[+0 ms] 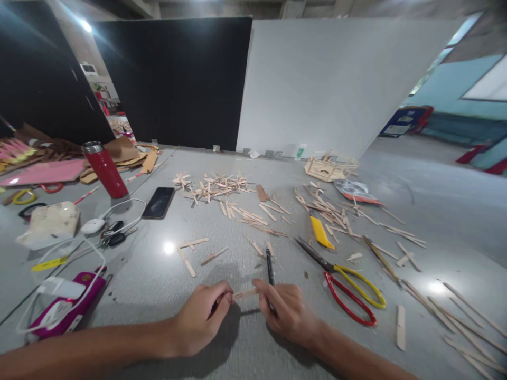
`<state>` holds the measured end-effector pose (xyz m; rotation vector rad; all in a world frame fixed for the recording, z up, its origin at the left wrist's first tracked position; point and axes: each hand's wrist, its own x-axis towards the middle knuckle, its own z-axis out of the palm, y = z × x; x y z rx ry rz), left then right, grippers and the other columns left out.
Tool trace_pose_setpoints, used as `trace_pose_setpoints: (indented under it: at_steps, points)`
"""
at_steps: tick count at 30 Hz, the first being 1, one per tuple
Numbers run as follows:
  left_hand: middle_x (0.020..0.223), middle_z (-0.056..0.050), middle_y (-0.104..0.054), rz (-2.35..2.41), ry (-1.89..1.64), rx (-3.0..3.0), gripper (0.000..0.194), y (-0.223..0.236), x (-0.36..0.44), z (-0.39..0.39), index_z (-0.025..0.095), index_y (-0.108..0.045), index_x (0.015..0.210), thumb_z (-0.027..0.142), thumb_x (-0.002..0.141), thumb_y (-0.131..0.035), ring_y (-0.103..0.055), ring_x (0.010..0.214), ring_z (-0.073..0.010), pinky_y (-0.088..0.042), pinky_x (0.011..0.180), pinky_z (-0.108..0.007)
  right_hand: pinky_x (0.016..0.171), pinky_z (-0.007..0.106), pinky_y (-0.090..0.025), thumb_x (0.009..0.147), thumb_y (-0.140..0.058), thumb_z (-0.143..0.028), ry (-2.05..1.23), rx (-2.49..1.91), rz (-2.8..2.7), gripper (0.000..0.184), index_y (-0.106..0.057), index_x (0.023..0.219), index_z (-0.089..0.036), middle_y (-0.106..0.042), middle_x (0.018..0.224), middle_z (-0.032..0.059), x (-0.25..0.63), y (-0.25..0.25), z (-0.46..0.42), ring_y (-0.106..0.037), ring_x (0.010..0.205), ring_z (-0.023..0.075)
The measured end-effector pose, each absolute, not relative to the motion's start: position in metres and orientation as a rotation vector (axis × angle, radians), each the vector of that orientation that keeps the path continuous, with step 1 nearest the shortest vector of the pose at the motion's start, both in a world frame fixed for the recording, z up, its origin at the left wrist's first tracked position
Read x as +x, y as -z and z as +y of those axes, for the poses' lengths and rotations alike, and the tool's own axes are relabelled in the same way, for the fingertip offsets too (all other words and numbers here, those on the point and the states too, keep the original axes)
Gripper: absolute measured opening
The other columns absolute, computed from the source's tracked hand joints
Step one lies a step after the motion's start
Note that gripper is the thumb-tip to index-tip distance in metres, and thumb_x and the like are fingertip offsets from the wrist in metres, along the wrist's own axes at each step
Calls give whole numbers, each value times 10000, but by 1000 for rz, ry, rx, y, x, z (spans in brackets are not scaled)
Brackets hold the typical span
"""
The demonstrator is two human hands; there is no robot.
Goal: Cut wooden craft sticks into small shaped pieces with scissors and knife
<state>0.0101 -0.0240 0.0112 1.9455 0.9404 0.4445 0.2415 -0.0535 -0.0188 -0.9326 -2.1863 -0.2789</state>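
Observation:
Low in the head view, my left hand (208, 314) is closed, pinching one end of a short wooden craft stick (246, 293) between thumb and fingers. My right hand (287, 311) is closed at the stick's other end, its fingertips on the wood. A slim black pen (270, 266) runs into the right hand's grip and sticks out away from me; its lower part is hidden by the fingers. The stick is held just above the grey table. Two sticks joined at an angle (187, 259) and a loose stick piece (214, 256) lie ahead of the left hand.
Right of my hands lie scissors (331, 267) with red and yellow handles and a yellow cutter (321, 232). Piles of sticks (222, 186) spread behind. A phone (159, 202), red bottle (105, 170) and purple power strip (73, 303) with cables stand left. A stick model (330, 168) sits back right.

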Motion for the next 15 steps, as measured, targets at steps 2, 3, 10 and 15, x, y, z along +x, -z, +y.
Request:
trace_pose_setpoints:
  at_steps: [2, 3, 10, 15]
  points:
    - [637, 22, -463, 935, -447, 1952, 342, -11, 10, -24, 204, -497, 793, 408, 1031, -361, -461, 593, -152, -306, 604, -268, 418, 269, -421, 983, -407, -40, 267, -912, -2199, 291, -554, 1221, -121, -677, 613, -6, 242, 19, -54, -590, 420, 145]
    - [636, 21, -464, 933, -449, 1954, 343, -11, 10, -23, 205, -495, 791, 409, 1031, -361, -460, 591, -152, -305, 601, -267, 421, 267, -426, 980, -417, -41, 260, -902, -2208, 291, -557, 1220, -125, -681, 618, -5, 242, 19, -54, -596, 426, 146]
    - [608, 34, -441, 928, -455, 1951, 337, -11, 10, -24, 202, -508, 799, 386, 1037, -355, -447, 563, -143, -301, 582, -265, 433, 268, -441, 982, -412, -51, 225, -886, -2232, 289, -564, 1217, -122, -695, 632, 10, 241, 17, -56, -600, 437, 149]
    - [629, 25, -470, 935, -441, 1978, 334, -13, 10, -25, 200, -524, 806, 362, 1039, -347, -473, 589, -146, -311, 593, -266, 429, 265, -435, 1012, -397, -62, 214, -868, -2255, 267, -577, 1203, -112, -691, 637, 13, 241, 14, -56, -589, 439, 142]
